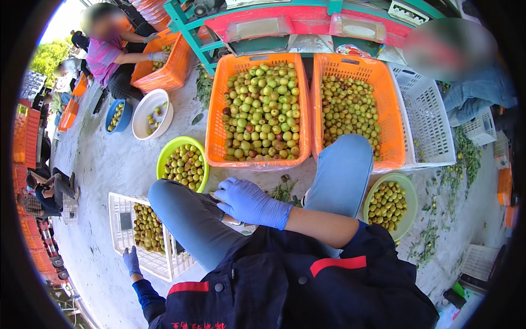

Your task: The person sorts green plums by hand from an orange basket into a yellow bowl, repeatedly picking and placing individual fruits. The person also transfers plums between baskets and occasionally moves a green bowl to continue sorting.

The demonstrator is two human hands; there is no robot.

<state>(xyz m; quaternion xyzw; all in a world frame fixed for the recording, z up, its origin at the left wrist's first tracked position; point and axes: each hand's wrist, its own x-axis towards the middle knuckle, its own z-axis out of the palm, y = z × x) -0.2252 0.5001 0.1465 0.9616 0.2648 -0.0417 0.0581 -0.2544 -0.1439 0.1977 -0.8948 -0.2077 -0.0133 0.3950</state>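
Note:
My left hand (131,261), in a blue glove, is at the near corner of a white plastic crate (141,265) holding greenish-brown round fruit (148,230). Two of its fingers stand apart by the rim; I cannot tell how firmly they touch. My right hand (252,202), gloved too, reaches across my lap beside my bent left leg. Its back faces up and hides the palm, so whatever may be under it is unseen. Just beyond is a lime-green basin (159,158) of similar fruit. A pale green basin (412,193) of fruit stands right of my other leg.
Two orange crates (257,163) (390,140) of fruit stand under a machine's red outlet panel (310,28). A white crate (431,119) adjoins them. White (141,130) and blue (125,119) basins sit left, near a person (109,53) handling fruit. Another person (478,90) sits right, near leafy twigs (464,160).

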